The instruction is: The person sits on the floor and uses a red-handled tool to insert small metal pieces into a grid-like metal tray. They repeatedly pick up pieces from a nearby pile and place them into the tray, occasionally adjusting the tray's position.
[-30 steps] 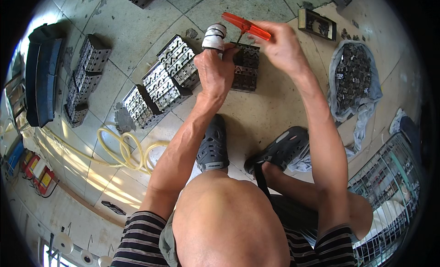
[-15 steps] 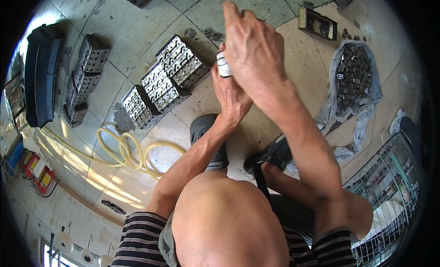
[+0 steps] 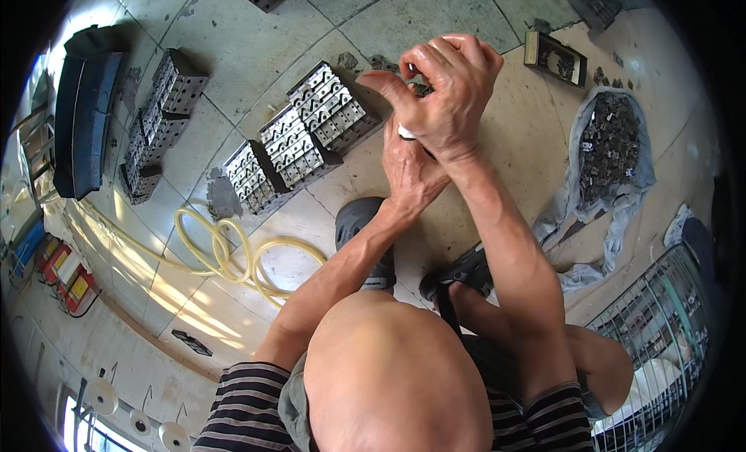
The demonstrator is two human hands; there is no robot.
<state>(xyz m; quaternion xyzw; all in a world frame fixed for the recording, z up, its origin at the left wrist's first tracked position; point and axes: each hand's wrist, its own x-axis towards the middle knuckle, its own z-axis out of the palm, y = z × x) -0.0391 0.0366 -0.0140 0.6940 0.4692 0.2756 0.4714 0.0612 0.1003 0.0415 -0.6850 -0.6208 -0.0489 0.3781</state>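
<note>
My left hand point(image 3: 413, 172) is raised over the floor in front of me, its fingers mostly hidden behind my right hand point(image 3: 458, 102). A small white piece point(image 3: 406, 132) shows at the left hand, partly covered; I cannot tell whether it is a wrap on a finger or something held. The right hand lies across the left, its fingers curled over and its thumb stretched out to the left. Between the right thumb and fingers a small dark thing point(image 3: 422, 88) peeks out, too covered to name. Left of the hands stand blocks of metal parts with holes point(image 3: 295, 145) in stepped rows.
More metal blocks point(image 3: 163, 114) stand farther left, beside a dark blue trough point(image 3: 81, 118). A yellow hose point(image 3: 214, 254) lies coiled on the tiles. To the right are an open bag of small metal pieces point(image 3: 610, 149), a small box point(image 3: 555, 60) and a wire basket point(image 3: 660, 328).
My right hand has moved down and right, and its thumb now sticks out to the left. The white piece at the left hand is more covered. The view has shifted slightly.
</note>
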